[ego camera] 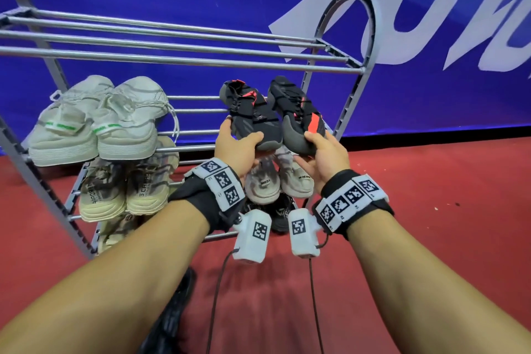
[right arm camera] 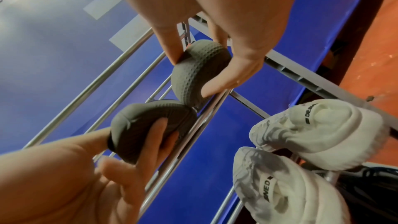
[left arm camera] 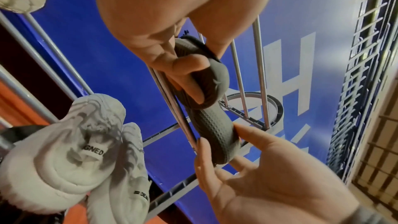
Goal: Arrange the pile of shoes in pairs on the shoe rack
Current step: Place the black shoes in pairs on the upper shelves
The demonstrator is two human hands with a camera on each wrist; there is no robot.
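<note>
Two black shoes with red accents and grey soles hang at the right end of the silver rack's (ego camera: 172, 58) second tier, toes pointing in. My left hand (ego camera: 244, 146) grips the heel of the left black shoe (ego camera: 248, 112), fingers curled under its sole (left arm camera: 202, 77). My right hand (ego camera: 317, 148) pinches the heel of the right black shoe (ego camera: 298, 115) between thumb and fingers (right arm camera: 226, 77). Both heels sit right at the tier's front rail (right arm camera: 193, 125). Whether the soles rest on the rails is hidden.
A white pair with green tabs (ego camera: 97, 123) fills the left of the same tier. Below are a beige pair (ego camera: 123, 190) and a white-grey pair (ego camera: 275, 178); dark shoes (ego camera: 283, 213) sit lower. One black shoe (ego camera: 172, 310) lies on the red floor. A blue banner hangs behind.
</note>
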